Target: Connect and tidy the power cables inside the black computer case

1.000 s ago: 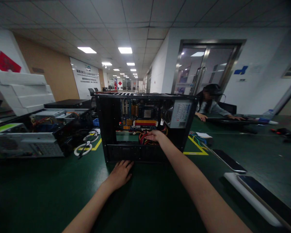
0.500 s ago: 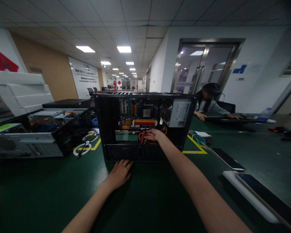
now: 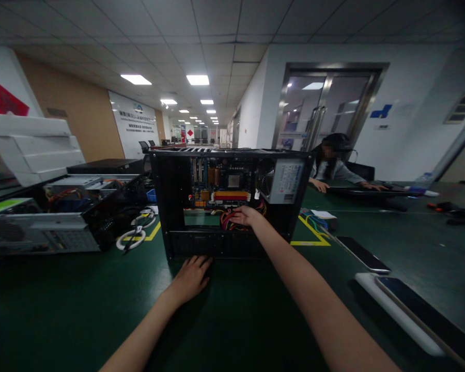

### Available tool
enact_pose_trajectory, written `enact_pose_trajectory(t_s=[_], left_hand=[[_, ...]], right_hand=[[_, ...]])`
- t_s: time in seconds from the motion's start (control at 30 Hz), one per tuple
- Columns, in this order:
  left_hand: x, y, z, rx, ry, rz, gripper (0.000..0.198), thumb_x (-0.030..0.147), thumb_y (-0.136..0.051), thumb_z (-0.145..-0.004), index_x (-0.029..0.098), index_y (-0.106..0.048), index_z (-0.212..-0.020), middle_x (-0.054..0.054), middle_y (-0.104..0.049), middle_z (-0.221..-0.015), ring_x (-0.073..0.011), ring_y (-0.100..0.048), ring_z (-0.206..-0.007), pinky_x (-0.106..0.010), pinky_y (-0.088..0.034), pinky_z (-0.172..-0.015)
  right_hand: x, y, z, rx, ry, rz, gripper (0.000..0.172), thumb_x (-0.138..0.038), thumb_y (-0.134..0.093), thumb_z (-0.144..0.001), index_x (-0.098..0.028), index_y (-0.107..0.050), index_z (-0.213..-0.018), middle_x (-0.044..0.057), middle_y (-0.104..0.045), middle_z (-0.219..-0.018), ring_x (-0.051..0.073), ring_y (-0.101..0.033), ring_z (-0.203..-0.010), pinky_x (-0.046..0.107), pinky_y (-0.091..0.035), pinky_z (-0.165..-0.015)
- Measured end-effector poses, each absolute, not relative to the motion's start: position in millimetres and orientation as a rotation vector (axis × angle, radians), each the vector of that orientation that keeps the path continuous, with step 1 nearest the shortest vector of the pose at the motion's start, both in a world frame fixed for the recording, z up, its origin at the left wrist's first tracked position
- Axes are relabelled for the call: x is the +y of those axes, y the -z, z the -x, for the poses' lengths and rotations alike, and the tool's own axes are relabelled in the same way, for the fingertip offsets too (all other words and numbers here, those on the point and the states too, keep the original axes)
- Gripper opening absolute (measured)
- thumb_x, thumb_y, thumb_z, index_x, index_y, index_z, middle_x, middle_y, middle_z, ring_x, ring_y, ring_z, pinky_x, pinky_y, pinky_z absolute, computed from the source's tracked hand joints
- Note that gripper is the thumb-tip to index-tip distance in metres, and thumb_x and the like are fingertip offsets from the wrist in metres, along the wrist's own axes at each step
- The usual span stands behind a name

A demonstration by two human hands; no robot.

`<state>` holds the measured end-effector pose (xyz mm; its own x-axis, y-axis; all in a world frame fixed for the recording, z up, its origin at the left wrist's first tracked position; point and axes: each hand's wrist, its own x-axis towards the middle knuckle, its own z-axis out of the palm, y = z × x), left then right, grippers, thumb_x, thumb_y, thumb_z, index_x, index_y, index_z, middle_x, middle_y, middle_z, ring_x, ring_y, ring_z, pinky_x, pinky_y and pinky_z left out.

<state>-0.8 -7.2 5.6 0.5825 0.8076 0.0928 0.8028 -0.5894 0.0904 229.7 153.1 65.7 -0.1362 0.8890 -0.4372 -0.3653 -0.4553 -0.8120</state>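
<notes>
"Since the computer case (image 3: 201,244) stands upright on the desk (image 3: 232,315), its uncovered side facing the person, where are the hands?"

"The right hand (image 3: 247,216) reaches inside, fingers bent at the cable bundle (image 3: 227,221); I can't tell whether they grip it. The left hand (image 3: 192,276) lies palm down by the case's lower edge, fingers loosely spread, holding nothing. The two are well apart."

"How would you handle those cables?"

"Gather them as one bundle, I'd say, and leave slack, so nothing tugs at the motherboard (image 3: 223,178) above or the power supply (image 3: 289,181) at the right. Bracing the case with the left probably helps."

"Anything in the way?"

"The case's lower panel runs beneath the right forearm, so a raised wrist seems wise. Further out, a white cable coil (image 3: 119,241) and a second case (image 3: 62,232) lie to the left; to the right are thin coloured wires (image 3: 318,223), a dark phone-like slab (image 3: 363,254) and a white slab (image 3: 401,316). A co-worker (image 3: 335,173) sits beyond."
</notes>
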Motion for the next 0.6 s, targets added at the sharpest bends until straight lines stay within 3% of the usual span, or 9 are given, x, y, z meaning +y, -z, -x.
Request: enact_pose_trajectory(t_s=[0.4, 0.6], left_hand=[[-7.4, -6.2, 0.5, 1.403, -0.191, -2.771, 0.05, 0.026, -0.041, -0.077, 0.023, -0.031, -0.126, -0.006, -0.039, -0.126, -0.0229, -0.034, -0.114, -0.039, -0.029, -0.093], [-6.9, -6.3, 1.0, 1.411, -0.174, -2.759, 0.051, 0.026, -0.041, -0.077, 0.024, -0.031, -0.127, -0.005, -0.039, -0.126, -0.023, -0.034, -0.114, -0.039, -0.028, -0.094]], right_hand=[[139.8, -71.9, -225.4, -0.853, -1.688, 1.313, 0.001, -0.012, -0.047, -0.077, -0.013, -0.047, -0.078, 0.004, -0.056, -0.068, 0.012, -0.061, -0.062, 0.025, -0.052, -0.058], [138.8, -68.4, -223.9, -0.961, -1.543, 1.379, 0.008, -0.003, -0.05, -0.073, -0.01, -0.049, -0.069, 0.001, -0.055, -0.055, 0.008, -0.057, -0.052, 0.018, -0.051, -0.058]])
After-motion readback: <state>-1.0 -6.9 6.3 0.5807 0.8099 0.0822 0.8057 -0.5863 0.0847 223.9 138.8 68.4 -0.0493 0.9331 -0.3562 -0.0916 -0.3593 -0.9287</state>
